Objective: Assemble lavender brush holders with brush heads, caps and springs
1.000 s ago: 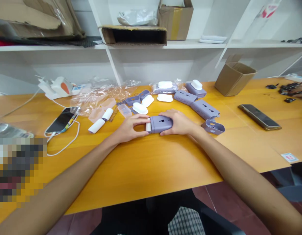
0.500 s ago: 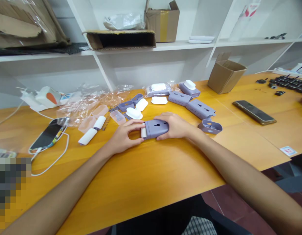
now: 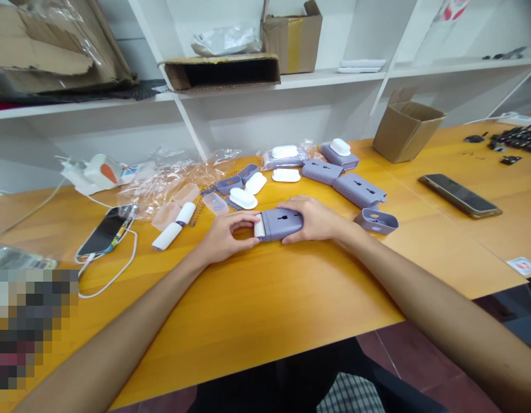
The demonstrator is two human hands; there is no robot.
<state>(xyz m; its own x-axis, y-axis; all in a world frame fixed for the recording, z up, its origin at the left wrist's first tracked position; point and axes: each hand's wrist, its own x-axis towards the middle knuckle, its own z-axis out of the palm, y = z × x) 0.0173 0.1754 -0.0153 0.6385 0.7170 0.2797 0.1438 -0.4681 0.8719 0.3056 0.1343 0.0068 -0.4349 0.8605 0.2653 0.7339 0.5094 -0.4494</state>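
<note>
Between my hands a purple plastic housing (image 3: 277,224) with slotted holes lies on the wooden table, its long side running left to right. My right hand (image 3: 313,218) is wrapped round its right end, thumb on the near side. A white roller-like part (image 3: 259,226) sits at the housing's left end, partly inside it. My left hand (image 3: 226,235) pinches this white part between thumb and fingertips. Just behind lie white oval caps (image 3: 243,198) and small purple trays (image 3: 230,184). To the right stands an open purple shell (image 3: 377,221).
More purple housings (image 3: 359,190) lie behind my right hand. White rollers (image 3: 167,236), clear plastic cups (image 3: 215,203) and a charging phone (image 3: 105,230) are on the left. Another phone (image 3: 459,195) and a cardboard box (image 3: 407,127) stand right, below white shelves (image 3: 325,78).
The whole view has shifted, so the scene appears a little further right. Both hands keep their hold on the housing and the white part, with little visible change between them.
</note>
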